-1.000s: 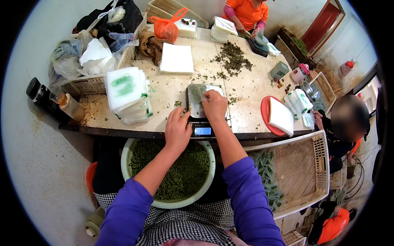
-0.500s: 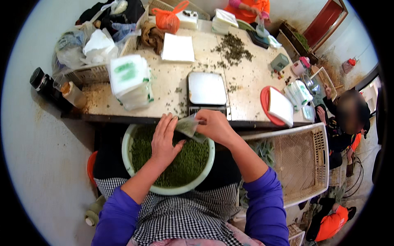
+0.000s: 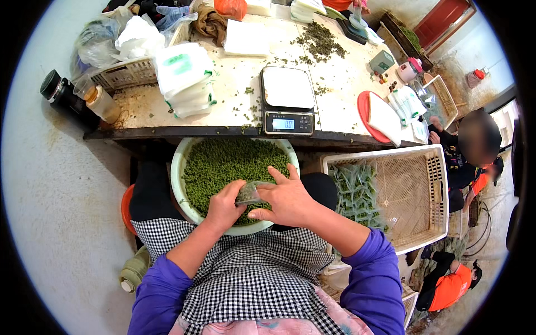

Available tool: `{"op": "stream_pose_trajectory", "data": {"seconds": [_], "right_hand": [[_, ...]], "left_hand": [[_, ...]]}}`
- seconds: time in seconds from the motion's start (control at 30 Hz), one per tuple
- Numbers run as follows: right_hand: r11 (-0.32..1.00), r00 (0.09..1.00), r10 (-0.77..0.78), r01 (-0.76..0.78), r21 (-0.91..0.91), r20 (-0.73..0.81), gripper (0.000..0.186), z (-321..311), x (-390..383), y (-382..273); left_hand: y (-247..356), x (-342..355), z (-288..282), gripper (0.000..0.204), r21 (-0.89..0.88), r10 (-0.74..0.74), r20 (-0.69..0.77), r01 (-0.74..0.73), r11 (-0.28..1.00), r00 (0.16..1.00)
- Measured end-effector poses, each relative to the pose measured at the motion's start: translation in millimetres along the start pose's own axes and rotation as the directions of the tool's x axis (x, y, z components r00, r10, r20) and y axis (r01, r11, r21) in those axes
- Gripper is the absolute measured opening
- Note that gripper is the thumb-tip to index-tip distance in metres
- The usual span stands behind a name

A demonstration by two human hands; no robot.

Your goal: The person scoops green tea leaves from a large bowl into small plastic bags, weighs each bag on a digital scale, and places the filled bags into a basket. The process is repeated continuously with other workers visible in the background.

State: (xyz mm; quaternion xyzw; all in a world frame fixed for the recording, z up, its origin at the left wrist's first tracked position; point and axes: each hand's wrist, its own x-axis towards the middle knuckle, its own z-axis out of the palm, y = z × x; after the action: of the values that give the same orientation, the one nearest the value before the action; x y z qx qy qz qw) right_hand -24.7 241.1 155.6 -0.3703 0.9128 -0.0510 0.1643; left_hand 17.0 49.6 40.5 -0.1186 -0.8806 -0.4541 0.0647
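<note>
Over a pale green tub (image 3: 177, 170) full of small green buds or peppercorns, my left hand (image 3: 225, 204) is closed on the side of a small clear plastic bag (image 3: 248, 192) holding some of the green pieces. My right hand (image 3: 287, 198) lies against the bag's other side. Its fingers are spread and its thumb points toward the bag's lower edge. Beyond the tub, a digital scale (image 3: 288, 88) with a bare white plate and lit display stands at the table's edge.
A stack of clear bags (image 3: 187, 84) lies left of the scale. Loose green pieces (image 3: 321, 42) are scattered behind it. A red plate (image 3: 364, 114) with white sheets is to the right. Filled bags (image 3: 354, 192) lie in a plastic crate (image 3: 438, 195). A person (image 3: 474, 151) sits beyond.
Both hands have come nearer to me with the bag, from the table's edge to above the tub's near side. The right hand's fingers have spread; the left hand has closed on the bag.
</note>
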Motion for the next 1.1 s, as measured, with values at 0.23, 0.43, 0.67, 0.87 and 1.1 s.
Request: {"op": "stream_pose_trajectory", "data": {"seconds": [0.23,0.43,0.67,0.87,1.1], "right_hand": [[0.990,0.994,-0.039,0.025,0.139,0.098,0.087,38,21,4],[0.954,0.994,-0.021,-0.012,0.301,0.108,0.053,65,35,-2],[0.905,0.965,0.144,-0.039,0.425,-0.218,0.021,52,-19,19],[0.883,0.821,0.241,0.036,0.468,-0.518,0.011,84,-74,50],[0.623,0.109,0.563,-0.707,0.334,-0.819,0.007,101,-230,195]], "left_hand": [[-14,-11,6,0.065,0.073,0.027,0.028,-0.029,0.997,0.999],[-30,-15,12,0.061,0.171,0.073,0.052,-0.081,0.982,0.996],[9,0,6,0.049,0.171,-0.137,0.110,0.117,0.978,0.985],[58,13,37,0.059,-0.077,-0.031,0.228,0.050,0.996,0.973],[48,11,36,0.055,-0.019,-0.084,0.224,0.091,0.996,0.971]]}}
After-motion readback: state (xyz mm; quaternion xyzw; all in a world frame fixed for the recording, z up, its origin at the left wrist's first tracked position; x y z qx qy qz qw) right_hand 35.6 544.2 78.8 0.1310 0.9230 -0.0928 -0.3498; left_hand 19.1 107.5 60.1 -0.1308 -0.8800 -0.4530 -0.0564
